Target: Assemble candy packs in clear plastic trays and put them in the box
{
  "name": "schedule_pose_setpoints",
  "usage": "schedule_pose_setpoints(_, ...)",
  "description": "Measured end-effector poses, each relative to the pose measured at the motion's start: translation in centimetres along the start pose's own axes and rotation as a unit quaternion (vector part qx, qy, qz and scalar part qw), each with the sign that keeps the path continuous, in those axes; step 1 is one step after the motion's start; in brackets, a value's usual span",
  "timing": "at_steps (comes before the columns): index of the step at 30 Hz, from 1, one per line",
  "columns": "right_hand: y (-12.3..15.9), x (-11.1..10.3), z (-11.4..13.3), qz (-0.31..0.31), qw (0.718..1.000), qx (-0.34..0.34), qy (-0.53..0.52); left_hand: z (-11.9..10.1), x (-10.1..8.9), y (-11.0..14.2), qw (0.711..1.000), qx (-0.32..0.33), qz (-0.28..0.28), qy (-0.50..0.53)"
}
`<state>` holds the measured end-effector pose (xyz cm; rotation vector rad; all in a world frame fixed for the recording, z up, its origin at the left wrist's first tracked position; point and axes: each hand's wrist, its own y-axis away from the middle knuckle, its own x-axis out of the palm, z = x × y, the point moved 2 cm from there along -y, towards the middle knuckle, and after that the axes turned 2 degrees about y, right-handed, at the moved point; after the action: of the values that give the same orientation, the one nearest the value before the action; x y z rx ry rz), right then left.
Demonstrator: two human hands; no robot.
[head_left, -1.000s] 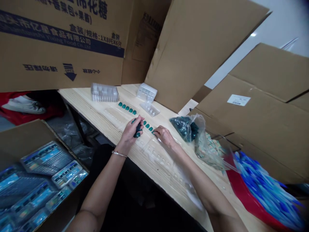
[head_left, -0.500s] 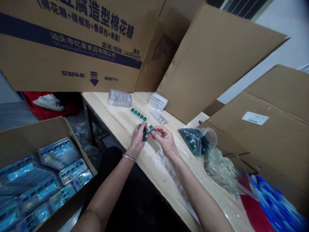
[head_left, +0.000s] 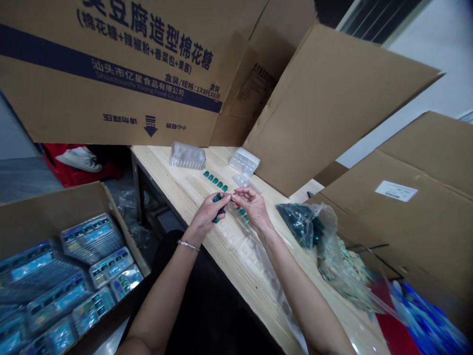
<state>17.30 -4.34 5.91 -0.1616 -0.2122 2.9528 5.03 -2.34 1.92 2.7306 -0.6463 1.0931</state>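
My left hand (head_left: pixel 209 212) is closed round a small bunch of dark teal plastic pieces (head_left: pixel 219 213), held just above the wooden table (head_left: pixel 251 276). My right hand (head_left: pixel 251 207) meets it from the right, fingertips pinched at one of the pieces. Under both hands lies a long clear plastic tray (head_left: pixel 254 251) with small pockets. A row of teal pieces (head_left: pixel 215 180) sits in the tray beyond my hands, and a few more (head_left: pixel 242 212) show beside my right hand.
Stacks of clear trays (head_left: pixel 187 156) (head_left: pixel 244 160) stand at the table's far end. A plastic bag of teal pieces (head_left: pixel 301 223) lies to the right, with blue items (head_left: pixel 424 320) past it. Large cardboard boxes (head_left: pixel 111 74) wall the table. An open box of packaged sets (head_left: pixel 62 286) sits lower left.
My right hand lifted from the tray and came up to the left hand's bunch of pieces. Both hands now work together above the tray. The camera tilted up slightly.
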Motion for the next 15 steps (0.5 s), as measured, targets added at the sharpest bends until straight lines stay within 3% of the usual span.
schedule_pose_setpoints(8,-0.9,2.1,-0.2,0.059,0.997,-0.003,0.043,-1.0,-1.4,-0.2,0.998,0.007,-0.016,0.065)
schedule_pose_setpoints(12,-2.1,3.4,-0.3,0.109,0.987,-0.032,0.112,-1.6,-2.9,-0.2,0.995,0.038,-0.075,0.055)
schedule_pose_setpoints(15,-4.3,4.6,-0.6,0.1,0.98,-0.065,0.159,-2.7,-4.4,-0.2,0.987,0.073,-0.121,0.082)
